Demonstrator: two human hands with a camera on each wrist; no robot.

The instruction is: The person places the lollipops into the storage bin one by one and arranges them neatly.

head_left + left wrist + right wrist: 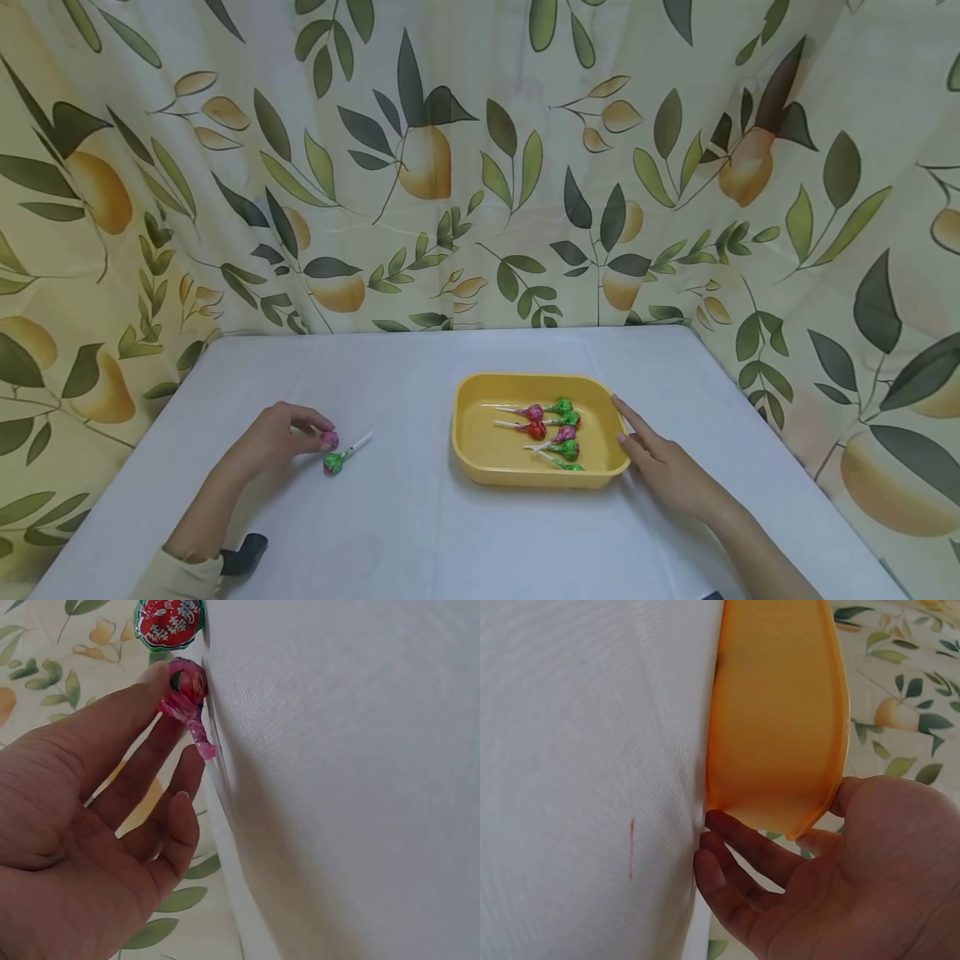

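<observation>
At the left of the table, my left hand [273, 437] pinches a pink-wrapped lollipop [187, 690] by its head between thumb and fingertips. Just beside it lies a green lollipop [333, 463], its white stick slanting up to the right; its red and green wrapper [171, 622] shows at the top of the left wrist view. My right hand [663, 471] holds the right end of a yellow tray [480, 475], thumb at the rim and fingers against the outer wall [780, 727]. Inside the tray, several green, red and pink lollipops [536, 430] lie grouped toward the right.
A white cloth [375, 533] covers the table. Behind and at the sides hangs a curtain [510, 225] printed with leaves and fruit. A dark strap [243, 554] sits at the left wrist. One thin red mark [631, 847] shows on the cloth.
</observation>
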